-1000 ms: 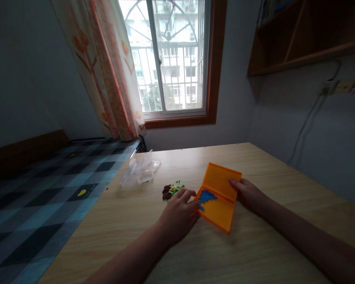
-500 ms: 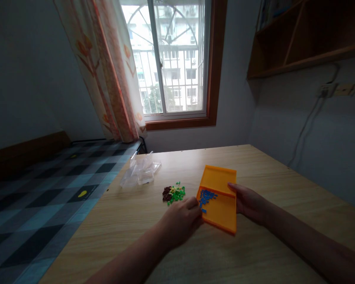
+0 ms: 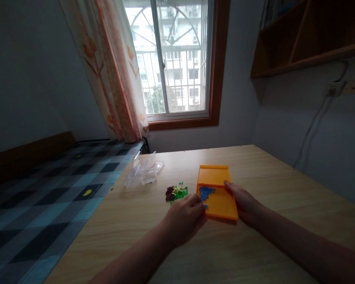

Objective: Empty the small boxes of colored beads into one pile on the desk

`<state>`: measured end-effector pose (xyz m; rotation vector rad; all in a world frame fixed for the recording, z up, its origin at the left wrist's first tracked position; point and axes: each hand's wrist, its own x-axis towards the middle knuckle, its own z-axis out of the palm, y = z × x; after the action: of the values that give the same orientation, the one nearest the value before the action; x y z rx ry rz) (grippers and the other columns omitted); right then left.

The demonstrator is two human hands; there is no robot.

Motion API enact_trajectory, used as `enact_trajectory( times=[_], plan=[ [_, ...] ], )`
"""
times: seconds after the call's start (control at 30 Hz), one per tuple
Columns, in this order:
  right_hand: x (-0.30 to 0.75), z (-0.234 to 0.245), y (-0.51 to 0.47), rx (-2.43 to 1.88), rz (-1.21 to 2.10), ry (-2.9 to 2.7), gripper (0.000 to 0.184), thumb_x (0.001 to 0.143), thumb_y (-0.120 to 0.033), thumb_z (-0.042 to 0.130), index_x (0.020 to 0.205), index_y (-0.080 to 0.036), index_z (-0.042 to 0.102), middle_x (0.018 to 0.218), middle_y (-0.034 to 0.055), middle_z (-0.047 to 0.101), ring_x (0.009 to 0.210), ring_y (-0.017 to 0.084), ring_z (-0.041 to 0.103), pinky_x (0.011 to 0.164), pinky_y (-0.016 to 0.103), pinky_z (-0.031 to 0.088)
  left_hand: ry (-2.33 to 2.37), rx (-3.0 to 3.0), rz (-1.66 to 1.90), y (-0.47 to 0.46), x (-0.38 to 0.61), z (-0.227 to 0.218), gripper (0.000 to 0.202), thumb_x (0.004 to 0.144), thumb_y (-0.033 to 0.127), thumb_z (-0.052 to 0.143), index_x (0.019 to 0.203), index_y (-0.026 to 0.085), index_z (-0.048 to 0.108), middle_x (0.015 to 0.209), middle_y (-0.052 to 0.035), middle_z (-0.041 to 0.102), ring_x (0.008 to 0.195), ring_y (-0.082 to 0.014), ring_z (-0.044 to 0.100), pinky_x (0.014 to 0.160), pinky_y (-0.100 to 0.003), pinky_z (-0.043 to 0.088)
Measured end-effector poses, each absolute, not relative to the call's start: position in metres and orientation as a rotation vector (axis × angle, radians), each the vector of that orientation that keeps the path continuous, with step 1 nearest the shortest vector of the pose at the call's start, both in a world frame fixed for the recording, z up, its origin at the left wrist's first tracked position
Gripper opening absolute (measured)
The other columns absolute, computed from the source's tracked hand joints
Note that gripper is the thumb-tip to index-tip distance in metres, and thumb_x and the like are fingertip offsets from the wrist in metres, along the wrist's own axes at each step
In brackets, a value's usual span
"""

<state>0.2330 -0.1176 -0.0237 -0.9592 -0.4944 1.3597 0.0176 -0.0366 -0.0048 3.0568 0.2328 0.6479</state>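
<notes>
An orange two-part plastic tray (image 3: 221,207) is held just over the table between my two hands. My right hand (image 3: 245,203) grips its right side, thumb on the rim near the divider. My left hand (image 3: 185,217) is closed at the tray's left edge, its fingertips partly hidden. Small blue pieces (image 3: 206,192) lie along the left side of the tray's near compartment; the far compartment shows bare orange. Left of the tray, a pile of small green pieces (image 3: 180,193) with some yellow ones and dark brown pieces (image 3: 169,194) rests on the table.
Clear plastic boxes or bags (image 3: 144,169) stand at the table's (image 3: 130,236) back left. A bed with a checked cover (image 3: 62,189) adjoins the table on the left. A wooden shelf (image 3: 310,59) hangs on the right wall, above a socket and cable.
The tray has turned and levelled, its near edge now running more straight across. The blue pieces remain at its left side. The whole view has shifted slightly.
</notes>
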Motion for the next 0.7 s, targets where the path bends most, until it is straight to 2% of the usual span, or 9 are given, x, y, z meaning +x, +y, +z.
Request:
enact_trajectory(
  times=[0.1,0.17,0.3,0.5,0.7],
  plan=[
    [0.237,-0.021,-0.099,-1.032,1.219,-0.519,0.030,0.096,-0.034,0.049,0.119,-0.015,0.055,0.117,0.0142,0.070,0.101,0.026,0.071,0.094,0.044,0.058,0.410,2.980,0.837,-0.019,0.011,-0.004,0.033,0.092,0.041,0.061,0.117,0.020,0.059,0.114,-0.0112,0.062,0.104,-0.0270,0.059,0.090,-0.043,0.053],
    [0.242,-0.017,-0.085,-1.070,1.107,-0.572,0.026,0.096,-0.034,0.051,0.115,-0.017,0.056,0.113,0.0121,0.071,0.095,0.025,0.073,0.091,0.042,0.060,0.585,2.903,0.934,-0.003,0.003,-0.005,0.048,0.090,0.043,0.063,0.130,0.019,0.052,0.126,-0.0134,0.059,0.116,-0.0294,0.055,0.100,-0.047,0.049],
    [0.252,-0.007,-0.056,-1.133,1.011,-0.744,0.020,0.096,-0.034,0.050,0.106,-0.018,0.057,0.105,0.0107,0.073,0.087,0.024,0.073,0.080,0.039,0.062,0.821,2.810,0.859,0.026,-0.011,-0.012,0.072,0.084,0.044,0.068,0.143,0.014,0.041,0.141,-0.0176,0.051,0.132,-0.0329,0.045,0.112,-0.052,0.039],
    [0.252,0.004,-0.017,-1.129,0.981,-0.926,0.023,0.094,-0.038,0.054,0.104,-0.017,0.057,0.102,0.0115,0.073,0.085,0.023,0.072,0.074,0.035,0.061,0.949,2.746,0.529,0.035,-0.010,-0.028,0.085,0.080,0.056,0.068,0.147,0.012,0.040,0.154,-0.0211,0.038,0.144,-0.0360,0.033,0.118,-0.053,0.029],
    [0.245,0.012,-0.003,-1.125,0.959,-1.014,0.025,0.093,-0.039,0.056,0.105,-0.018,0.058,0.101,0.0090,0.072,0.082,0.022,0.072,0.073,0.034,0.061,1.007,2.740,0.405,0.031,-0.007,-0.026,0.090,0.080,0.062,0.064,0.148,0.009,0.040,0.154,-0.0228,0.037,0.144,-0.0363,0.033,0.119,-0.052,0.028]
  ],
)
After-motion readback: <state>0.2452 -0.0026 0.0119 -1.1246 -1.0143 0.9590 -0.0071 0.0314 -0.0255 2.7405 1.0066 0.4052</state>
